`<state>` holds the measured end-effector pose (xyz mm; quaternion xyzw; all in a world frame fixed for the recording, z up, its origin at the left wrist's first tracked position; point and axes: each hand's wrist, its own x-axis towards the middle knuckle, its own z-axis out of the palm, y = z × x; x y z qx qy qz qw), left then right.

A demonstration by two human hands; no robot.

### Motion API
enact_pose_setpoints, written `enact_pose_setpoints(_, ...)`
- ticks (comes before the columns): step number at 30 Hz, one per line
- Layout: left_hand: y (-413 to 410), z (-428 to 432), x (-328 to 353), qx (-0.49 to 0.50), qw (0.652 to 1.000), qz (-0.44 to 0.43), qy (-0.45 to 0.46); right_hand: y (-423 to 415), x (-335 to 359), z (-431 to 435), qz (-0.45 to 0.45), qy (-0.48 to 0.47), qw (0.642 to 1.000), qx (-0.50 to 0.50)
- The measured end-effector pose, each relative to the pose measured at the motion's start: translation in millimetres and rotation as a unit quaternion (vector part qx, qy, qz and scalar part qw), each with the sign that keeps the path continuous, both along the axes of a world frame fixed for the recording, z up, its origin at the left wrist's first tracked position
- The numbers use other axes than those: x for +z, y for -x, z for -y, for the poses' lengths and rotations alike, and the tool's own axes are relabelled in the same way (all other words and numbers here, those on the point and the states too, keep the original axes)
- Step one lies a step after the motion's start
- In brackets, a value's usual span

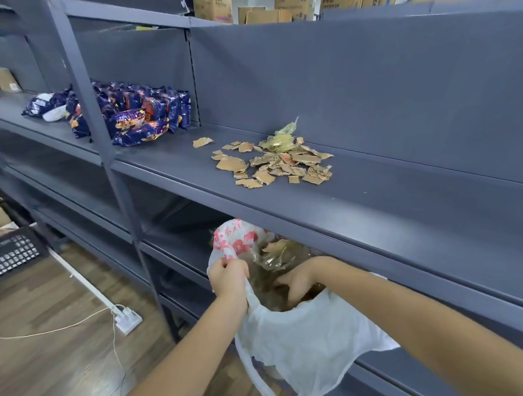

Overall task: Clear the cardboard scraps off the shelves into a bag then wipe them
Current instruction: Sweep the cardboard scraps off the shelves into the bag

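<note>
A pile of torn cardboard scraps (274,165) lies on the grey metal shelf (374,209), with a crumpled piece of clear yellowish plastic wrap (280,139) at its back. Below the shelf's front edge hangs a white plastic bag (307,342) with red print. My left hand (228,279) is shut on the bag's rim and holds its mouth apart. My right hand (300,280) reaches down inside the bag among brown scraps and plastic; its fingers are partly hidden, so what they hold is unclear.
Blue snack packets (143,116) fill the shelf to the left, past a grey upright post (86,98). Lower shelves run beneath. On the wooden floor lie a white power strip (126,319) with its cord and a black keypad device (7,254). Cardboard boxes (213,3) stand behind.
</note>
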<state>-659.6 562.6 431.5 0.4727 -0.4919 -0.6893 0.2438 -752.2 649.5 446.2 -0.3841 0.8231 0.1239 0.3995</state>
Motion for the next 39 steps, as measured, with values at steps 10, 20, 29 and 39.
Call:
enact_pose_setpoints(10, -4.2, 2.9, 2.3, -0.009, 1.0, -0.006, -0.016, -12.5, 10.6, -9.3, 0.143, 0.052, 0.987, -0.053)
enact_pose_setpoints(20, -16.0, 40.1, 26.3, -0.01, 0.999, 0.051, -0.011, -30.4, 42.0, 0.0, 0.161, 0.393, 0.881, -0.209)
enact_pose_setpoints(29, -9.5, 75.7, 11.7, -0.009, 0.997, 0.072, -0.023, 37.3, 70.8, 9.6, -0.194, 0.501, 0.818, -0.207)
enact_pose_setpoints(39, -0.6, 87.9, 13.1, 0.033, 0.997, 0.065, -0.006, 157.5, 66.8, 61.2, -0.305, 0.327, 0.857, -0.256)
